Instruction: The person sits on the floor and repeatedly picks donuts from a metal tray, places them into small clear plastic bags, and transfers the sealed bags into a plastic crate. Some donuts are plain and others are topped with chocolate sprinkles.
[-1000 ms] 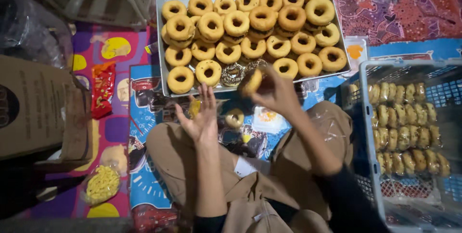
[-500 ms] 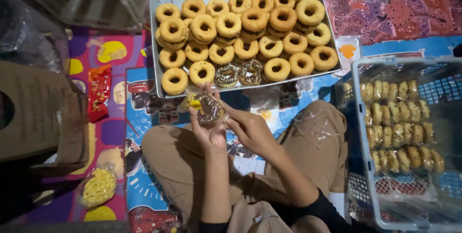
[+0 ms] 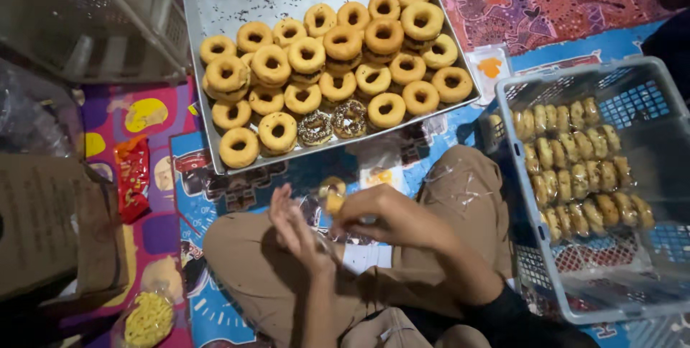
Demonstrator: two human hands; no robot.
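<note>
Doughnut (image 3: pixel 332 191), ring on edge, hole axis unclear; pinched in right hand (image 3: pixel 392 217) above lap, off metal tray (image 3: pixel 215 10) front edge. Left hand (image 3: pixel 296 227) open, fingers spread, alongside.

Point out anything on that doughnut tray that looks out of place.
Two doughnuts in the front row of the metal tray carry dark sprinkles, while the rest are plain golden. Loose sprinkles also speckle the tray's bare far end. Nothing looks damaged.
</note>
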